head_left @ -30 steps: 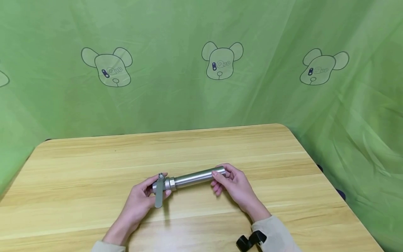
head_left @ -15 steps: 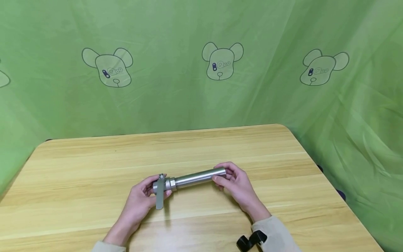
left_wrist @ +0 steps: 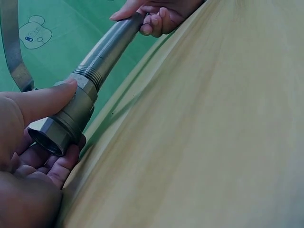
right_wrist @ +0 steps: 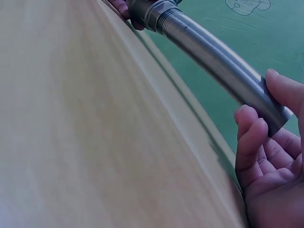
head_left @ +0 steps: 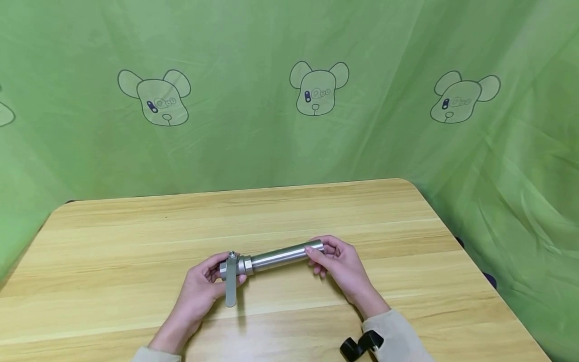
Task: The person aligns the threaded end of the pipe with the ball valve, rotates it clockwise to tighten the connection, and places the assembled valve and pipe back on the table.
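A metal ball valve [head_left: 241, 265] is in my left hand [head_left: 199, 289], with the thumb on the near side and fingers around the far side. Its flat grey lever [head_left: 230, 289] points toward me. From the valve's right end runs a shiny steel pipe [head_left: 282, 255], sloping slightly up to the right. The left wrist view shows exposed threads [left_wrist: 89, 73] where the pipe meets the valve, and the valve's open hexagonal end [left_wrist: 49, 135]. My right hand [head_left: 344, 266] pinches the pipe's free end between thumb and fingers. Both parts are held above the table.
The wood-grain table [head_left: 135, 241] extends beneath and beyond the hands, with a rounded far right corner. A green curtain [head_left: 249, 151] with printed bear heads hangs behind it and along the right side. A black device [head_left: 362, 346] is at the right sleeve.
The right thumb slid down the pipe's near side, then came back up onto it. The lever's free end has shifted slightly toward me and to the right. The left hand has barely moved.
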The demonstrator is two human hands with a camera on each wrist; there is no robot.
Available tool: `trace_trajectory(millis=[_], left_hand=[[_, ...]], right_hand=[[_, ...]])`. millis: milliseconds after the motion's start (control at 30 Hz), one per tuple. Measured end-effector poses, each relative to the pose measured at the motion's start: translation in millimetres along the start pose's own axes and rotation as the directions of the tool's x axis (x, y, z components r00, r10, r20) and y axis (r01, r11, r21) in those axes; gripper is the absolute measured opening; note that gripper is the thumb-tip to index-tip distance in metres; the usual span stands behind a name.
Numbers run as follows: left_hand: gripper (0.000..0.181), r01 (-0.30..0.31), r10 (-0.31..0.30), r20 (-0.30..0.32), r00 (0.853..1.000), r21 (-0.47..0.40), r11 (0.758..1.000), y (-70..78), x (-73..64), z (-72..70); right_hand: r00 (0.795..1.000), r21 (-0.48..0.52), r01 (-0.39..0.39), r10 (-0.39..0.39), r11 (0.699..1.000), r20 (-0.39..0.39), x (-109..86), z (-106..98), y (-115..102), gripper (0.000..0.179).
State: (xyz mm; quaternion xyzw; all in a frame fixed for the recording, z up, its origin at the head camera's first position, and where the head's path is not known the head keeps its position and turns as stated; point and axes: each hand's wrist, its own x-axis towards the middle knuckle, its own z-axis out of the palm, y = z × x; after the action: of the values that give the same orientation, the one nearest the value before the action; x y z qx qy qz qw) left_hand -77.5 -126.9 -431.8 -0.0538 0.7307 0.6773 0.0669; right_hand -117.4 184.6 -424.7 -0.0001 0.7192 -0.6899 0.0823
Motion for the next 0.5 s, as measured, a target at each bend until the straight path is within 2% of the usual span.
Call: trace_trajectory(millis=[167, 267, 400, 500], left_hand=[[0.061, -0.011, 0.011, 0.007, 1.0, -0.002, 1.0, -1.0, 0.2, 0.9], [0.061, -0.004, 0.004, 0.001, 1.0, -0.002, 1.0, -0.7, -0.1, 1.1], [0.062, 0.004, -0.004, -0.005, 1.0, -0.011, 1.0, 0.0, -0.6, 1.0], [0.061, -0.005, 0.006, 0.009, 1.0, -0.016, 1.0, 0.0, -0.8, 1.5]], right_hand=[[0.998, 0.017, 0.042, -0.043, 0.999, 0.05, -1.0, -2.2, 0.3, 0.049], [0.996, 0.023, 0.048, -0.049, 0.999, 0.07, -1.3, -2.7, -0.3, 0.045], [0.999, -0.021, 0.014, -0.013, 1.0, 0.052, -1.0, -1.6, -0.8, 0.032], [1.0, -0.079, -0.01, 0.011, 0.997, 0.011, -0.8, -0.2, -0.6, 0.031]])
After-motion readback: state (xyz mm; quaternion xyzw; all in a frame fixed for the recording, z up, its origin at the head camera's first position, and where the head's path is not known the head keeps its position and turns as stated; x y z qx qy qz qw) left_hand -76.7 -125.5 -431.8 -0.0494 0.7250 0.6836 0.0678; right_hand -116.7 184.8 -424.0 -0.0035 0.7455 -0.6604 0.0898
